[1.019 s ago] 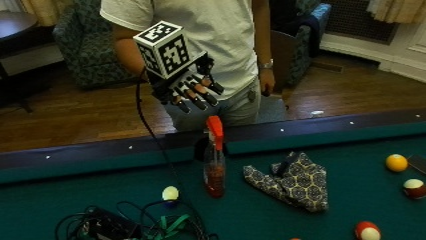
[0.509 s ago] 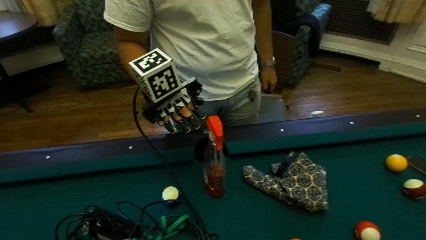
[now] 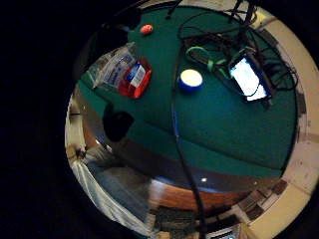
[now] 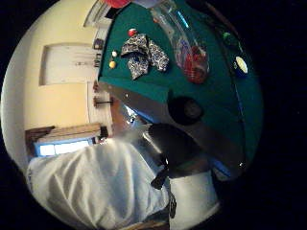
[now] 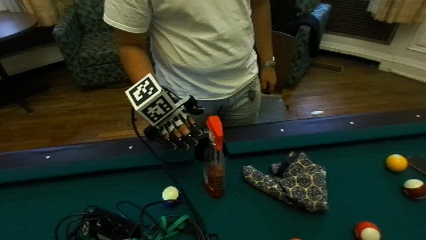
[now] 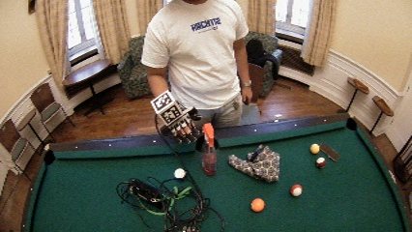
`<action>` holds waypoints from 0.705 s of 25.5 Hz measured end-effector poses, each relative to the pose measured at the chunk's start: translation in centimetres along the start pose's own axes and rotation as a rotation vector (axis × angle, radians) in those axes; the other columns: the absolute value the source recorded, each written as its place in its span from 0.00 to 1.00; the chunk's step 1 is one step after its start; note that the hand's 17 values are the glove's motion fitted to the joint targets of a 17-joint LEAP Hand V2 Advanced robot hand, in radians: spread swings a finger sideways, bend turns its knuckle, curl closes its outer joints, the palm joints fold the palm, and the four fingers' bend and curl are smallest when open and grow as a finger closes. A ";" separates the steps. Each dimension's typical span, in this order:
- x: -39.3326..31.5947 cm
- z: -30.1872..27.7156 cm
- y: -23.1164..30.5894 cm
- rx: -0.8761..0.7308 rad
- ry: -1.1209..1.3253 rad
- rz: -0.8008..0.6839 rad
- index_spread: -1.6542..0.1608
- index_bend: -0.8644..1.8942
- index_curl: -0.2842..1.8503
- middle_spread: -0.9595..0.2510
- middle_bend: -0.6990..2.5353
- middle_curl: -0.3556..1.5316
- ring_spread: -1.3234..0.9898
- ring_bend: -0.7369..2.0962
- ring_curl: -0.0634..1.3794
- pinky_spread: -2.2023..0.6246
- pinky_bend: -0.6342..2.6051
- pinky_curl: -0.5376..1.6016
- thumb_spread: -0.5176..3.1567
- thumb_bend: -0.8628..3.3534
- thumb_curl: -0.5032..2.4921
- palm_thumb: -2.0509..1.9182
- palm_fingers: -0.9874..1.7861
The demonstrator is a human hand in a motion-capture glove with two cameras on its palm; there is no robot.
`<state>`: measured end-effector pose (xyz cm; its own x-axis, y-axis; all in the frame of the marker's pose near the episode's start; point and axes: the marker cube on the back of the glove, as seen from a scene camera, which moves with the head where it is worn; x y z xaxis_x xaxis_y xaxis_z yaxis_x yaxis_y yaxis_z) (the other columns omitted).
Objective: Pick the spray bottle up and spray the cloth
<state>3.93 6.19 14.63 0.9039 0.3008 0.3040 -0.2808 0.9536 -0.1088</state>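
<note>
Clear spray bottle (image 5: 214, 160), orange trigger, red liquid low, stands upright; grip (image 5: 174, 127) open.

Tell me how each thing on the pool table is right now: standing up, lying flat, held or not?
spray bottle: standing upright on the felt, not held.
cloth: lying crumpled on the felt beside the bottle, apart from it.
gloved right hand: over the rail next to the bottle's orange top, fingers pointing down, holding nothing.
phone: lying among cables, screen lit.
</note>
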 end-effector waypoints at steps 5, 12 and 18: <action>0.2 1.4 -0.6 -0.010 -0.211 0.044 0.69 0.36 0.24 0.70 0.28 0.36 0.53 0.38 0.23 0.85 0.31 0.40 0.41 0.20 0.26 0.63 0.49; -0.1 3.2 -2.6 0.069 -0.481 0.096 0.69 0.36 0.24 0.70 0.28 0.36 0.53 0.39 0.24 0.85 0.31 0.40 0.42 0.20 0.27 0.65 0.50; -0.8 4.0 -4.9 0.169 -0.621 0.118 0.70 0.36 0.24 0.69 0.28 0.37 0.52 0.39 0.25 0.84 0.31 0.41 0.42 0.20 0.27 0.66 0.51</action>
<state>3.31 1.29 18.74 0.5237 0.3064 0.7949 -0.4589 0.8876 -0.0399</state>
